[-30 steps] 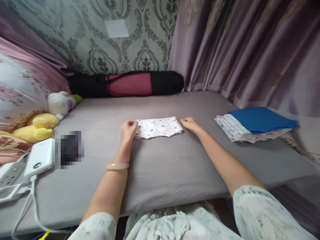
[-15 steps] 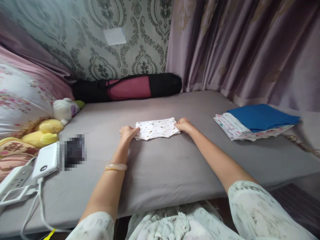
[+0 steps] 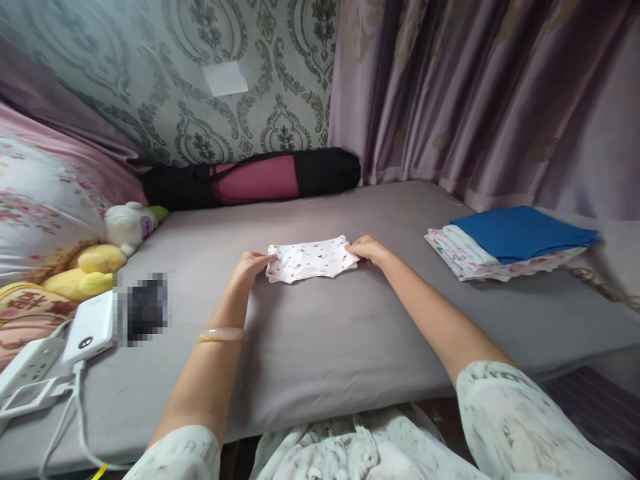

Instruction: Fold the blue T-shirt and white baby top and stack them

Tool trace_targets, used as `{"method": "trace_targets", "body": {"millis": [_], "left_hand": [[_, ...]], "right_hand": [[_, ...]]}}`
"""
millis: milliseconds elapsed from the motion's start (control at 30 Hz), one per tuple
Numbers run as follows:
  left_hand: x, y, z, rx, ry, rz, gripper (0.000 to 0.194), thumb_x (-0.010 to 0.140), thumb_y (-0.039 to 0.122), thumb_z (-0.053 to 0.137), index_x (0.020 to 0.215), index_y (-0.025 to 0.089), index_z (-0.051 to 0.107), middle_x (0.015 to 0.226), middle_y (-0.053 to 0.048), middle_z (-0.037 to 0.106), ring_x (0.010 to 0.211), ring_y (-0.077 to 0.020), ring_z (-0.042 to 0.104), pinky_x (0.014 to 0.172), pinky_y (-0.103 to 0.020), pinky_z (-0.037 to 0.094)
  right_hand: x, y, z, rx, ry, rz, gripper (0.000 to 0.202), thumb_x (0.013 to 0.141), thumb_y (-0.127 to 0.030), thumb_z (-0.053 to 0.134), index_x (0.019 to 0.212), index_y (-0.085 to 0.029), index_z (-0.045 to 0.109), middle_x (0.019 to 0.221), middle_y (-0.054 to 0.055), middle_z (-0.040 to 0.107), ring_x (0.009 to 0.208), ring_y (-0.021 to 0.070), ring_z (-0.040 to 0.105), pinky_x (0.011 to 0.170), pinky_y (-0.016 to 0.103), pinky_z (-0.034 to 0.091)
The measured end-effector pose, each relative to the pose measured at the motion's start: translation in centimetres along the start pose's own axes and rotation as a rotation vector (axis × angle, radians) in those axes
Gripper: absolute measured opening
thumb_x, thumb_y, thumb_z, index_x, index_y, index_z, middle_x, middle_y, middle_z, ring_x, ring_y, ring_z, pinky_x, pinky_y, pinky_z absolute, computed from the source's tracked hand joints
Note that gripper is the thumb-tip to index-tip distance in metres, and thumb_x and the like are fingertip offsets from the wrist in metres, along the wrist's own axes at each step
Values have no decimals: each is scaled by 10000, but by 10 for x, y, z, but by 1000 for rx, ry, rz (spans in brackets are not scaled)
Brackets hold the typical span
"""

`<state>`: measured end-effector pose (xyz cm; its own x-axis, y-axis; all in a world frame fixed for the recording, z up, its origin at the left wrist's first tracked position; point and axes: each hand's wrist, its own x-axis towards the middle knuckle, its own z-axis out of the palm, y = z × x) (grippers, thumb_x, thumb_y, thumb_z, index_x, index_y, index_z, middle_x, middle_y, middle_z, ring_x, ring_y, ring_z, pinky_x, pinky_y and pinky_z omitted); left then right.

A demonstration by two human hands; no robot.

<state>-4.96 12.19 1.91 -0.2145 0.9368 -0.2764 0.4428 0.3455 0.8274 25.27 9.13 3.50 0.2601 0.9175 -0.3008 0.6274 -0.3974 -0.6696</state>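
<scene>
A small white cloth (image 3: 313, 260) with a pattern of little dots and figures is spread between my hands, folded into a roughly rectangular shape over the grey bed sheet. My left hand (image 3: 256, 263) pinches its left edge between thumb and fingers. At its right edge, my right hand (image 3: 366, 249) grips the cloth near the upper corner. The cloth's lower edge is uneven. Whether it rests on the sheet or hangs just above it, I cannot tell.
Folded cloths topped by a blue one (image 3: 525, 232) lie at the right. A black and red long bag (image 3: 255, 179) lies along the wall. Plush toys (image 3: 127, 227), a white power bank (image 3: 90, 327), a power strip (image 3: 33, 367) and cables are at the left.
My left hand has shifted slightly left with its edge of the cloth. My right hand keeps its hold, and the view has moved a little.
</scene>
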Motion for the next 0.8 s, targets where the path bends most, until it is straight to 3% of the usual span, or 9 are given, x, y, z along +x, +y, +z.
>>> {"method": "trace_targets", "body": {"millis": [200,367,500,633,800], "left_hand": [[8,1,-4,43,-36,-25,316,450,388,826,449,202,570,364,13,427,390,-104,331,428,-250,207],[2,21,-8,-30,-25,86,285,427,378,834,461,209,608,360,17,422,411,-102,312,436,-248,195],[-7,47,-4,42,-19,155,301,490,444,823,501,205,641,399,8,419,463,-130,360,470,-263,236],[-17,74,18,119,-98,218,363,541,521,789,486,211,609,418,15,380,471,-127,340,480,-260,221],[-33,108,69,109,-218,278,376,530,490,808,454,205,575,434,20,413,456,-102,284,475,-255,195]], "right_hand": [[-1,-2,-4,64,-49,30,195,776,-222,682,603,-160,618,411,-75,387,402,65,336,403,204,254],[-5,-1,-10,132,-76,4,97,755,-224,719,708,-145,690,460,-62,488,447,65,405,449,188,312],[-9,5,-29,203,-39,-28,76,756,-213,717,749,-137,718,531,-40,575,498,69,462,490,184,351],[-19,15,-68,205,89,-61,101,743,-234,738,774,-138,739,642,-10,666,590,87,545,572,182,404],[-35,37,-129,135,252,-73,120,758,-224,719,826,-132,756,746,28,721,669,108,606,599,173,429]]}}
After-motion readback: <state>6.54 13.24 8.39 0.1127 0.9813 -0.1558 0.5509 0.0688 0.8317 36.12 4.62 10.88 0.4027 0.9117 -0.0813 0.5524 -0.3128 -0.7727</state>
